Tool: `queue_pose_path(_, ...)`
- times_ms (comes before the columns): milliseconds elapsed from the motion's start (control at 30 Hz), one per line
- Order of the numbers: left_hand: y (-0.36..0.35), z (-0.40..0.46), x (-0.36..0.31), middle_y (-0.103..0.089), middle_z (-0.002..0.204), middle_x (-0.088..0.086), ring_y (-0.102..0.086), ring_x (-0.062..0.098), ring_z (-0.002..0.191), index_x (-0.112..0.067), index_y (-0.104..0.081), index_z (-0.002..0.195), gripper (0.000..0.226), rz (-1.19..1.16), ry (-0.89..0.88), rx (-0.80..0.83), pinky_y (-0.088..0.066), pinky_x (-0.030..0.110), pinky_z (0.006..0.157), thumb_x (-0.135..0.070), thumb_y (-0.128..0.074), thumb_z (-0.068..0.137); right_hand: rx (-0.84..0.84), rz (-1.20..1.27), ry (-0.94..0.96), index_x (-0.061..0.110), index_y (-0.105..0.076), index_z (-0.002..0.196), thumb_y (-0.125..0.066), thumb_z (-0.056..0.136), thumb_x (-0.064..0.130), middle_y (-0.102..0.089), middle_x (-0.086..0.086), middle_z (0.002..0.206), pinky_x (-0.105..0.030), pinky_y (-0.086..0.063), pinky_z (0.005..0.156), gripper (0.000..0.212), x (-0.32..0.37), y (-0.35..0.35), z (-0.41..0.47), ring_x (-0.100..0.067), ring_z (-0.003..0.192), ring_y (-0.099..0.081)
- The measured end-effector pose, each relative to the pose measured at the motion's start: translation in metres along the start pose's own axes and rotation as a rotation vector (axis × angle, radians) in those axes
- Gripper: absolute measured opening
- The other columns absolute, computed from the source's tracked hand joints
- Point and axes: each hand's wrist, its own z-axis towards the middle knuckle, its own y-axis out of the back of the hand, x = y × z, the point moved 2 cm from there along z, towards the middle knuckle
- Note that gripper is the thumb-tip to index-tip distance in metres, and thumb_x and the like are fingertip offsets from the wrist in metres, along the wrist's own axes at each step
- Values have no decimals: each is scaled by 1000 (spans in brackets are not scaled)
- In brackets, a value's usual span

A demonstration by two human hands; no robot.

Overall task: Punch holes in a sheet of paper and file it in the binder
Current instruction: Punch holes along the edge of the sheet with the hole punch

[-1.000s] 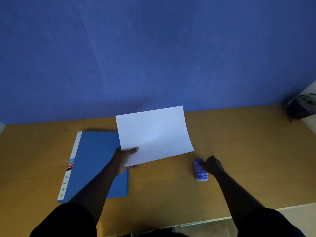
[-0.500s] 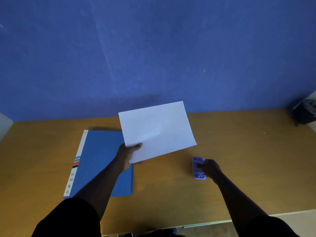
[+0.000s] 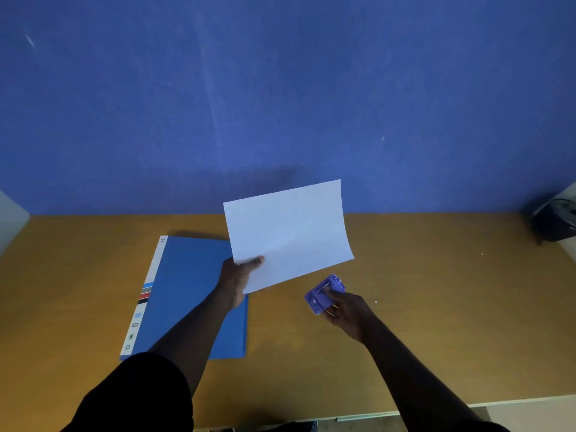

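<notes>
My left hand (image 3: 238, 277) pinches the lower left corner of a white sheet of paper (image 3: 290, 232) and holds it tilted above the table. A closed blue binder (image 3: 190, 294) with a white spine lies flat on the table under my left forearm. My right hand (image 3: 346, 310) grips a small purple hole punch (image 3: 324, 293), which is tipped up off the table just below the sheet's lower right edge. The punch and the paper are apart.
The wooden table (image 3: 436, 307) runs to a blue wall (image 3: 280, 88) at the back. A dark object (image 3: 554, 219) sits at the far right edge. The table's front edge (image 3: 405, 413) is close to my body.
My right hand has lifted the purple punch off the table and tilted it toward the paper. The sheet has risen slightly in my left hand.
</notes>
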Motion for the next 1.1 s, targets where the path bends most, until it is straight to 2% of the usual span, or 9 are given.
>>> queue_pose_path(133,1,3,3,-72,99,9,-67,33,92,-16,-70,96,27,3,-12,-26,-56,63,72,-12,-83,73,31,105,15,3,-56,122,-67,89,10,-68,-21,117,-41,-57,82,36,-1,-21,-4,-34,105,-68)
queue_pose_path(233,2,5,6,-73,97,5,-67,30,90,-16,-71,94,24,-1,-16,-27,-57,59,77,-12,-82,73,54,108,35,4,-57,121,-68,89,11,-69,-20,117,-40,-58,80,35,-2,-34,-7,-33,103,-68)
queue_pose_path(400,3,4,7,-76,87,0,-70,23,82,-16,-73,89,20,-21,-18,-19,-59,40,62,-12,-83,72,85,137,67,4,-57,123,-69,88,14,-69,-19,116,-41,-58,80,38,0,-49,-11,-32,101,-69)
queue_pose_path(500,4,3,5,-77,86,-2,-70,23,83,-17,-73,90,21,-37,-26,-13,-57,37,58,-12,-83,72,85,148,79,4,-56,126,-70,87,14,-67,-21,121,-42,-57,84,42,1,-54,-12,-33,104,-67)
queue_pose_path(700,3,2,3,-76,90,1,-70,26,86,-16,-73,90,22,-46,-39,-14,-58,39,57,-12,-83,71,69,155,95,7,-56,124,-71,87,18,-68,-18,117,-41,-58,80,41,3,-58,-13,-31,103,-69)
queue_pose_path(833,0,-1,5,-74,99,7,-69,30,90,-15,-72,95,31,-7,-46,12,-59,52,72,-15,-86,67,43,175,112,7,-56,123,-72,86,20,-65,-19,120,-40,-58,80,42,4,-61,-12,-32,108,-67)
queue_pose_path(967,-4,-5,6,-74,94,8,-70,31,83,-15,-72,94,27,-41,-40,29,-58,45,58,-11,-84,70,34,193,129,7,-55,122,-72,86,20,-66,-19,119,-38,-58,75,42,8,-63,-10,-31,104,-68)
queue_pose_path(1033,-5,-7,6,-74,96,11,-69,32,83,-14,-72,94,30,-52,-36,28,-58,47,58,-11,-85,67,32,196,134,8,-55,122,-72,85,20,-66,-18,117,-38,-58,75,42,8,-64,-9,-31,104,-68)
queue_pose_path(1100,-6,-7,5,-72,102,15,-68,36,88,-13,-71,97,34,-46,-36,28,-58,57,64,-13,-85,66,34,198,134,8,-54,122,-72,85,19,-65,-19,119,-39,-58,79,43,8,-64,-9,-32,107,-67)
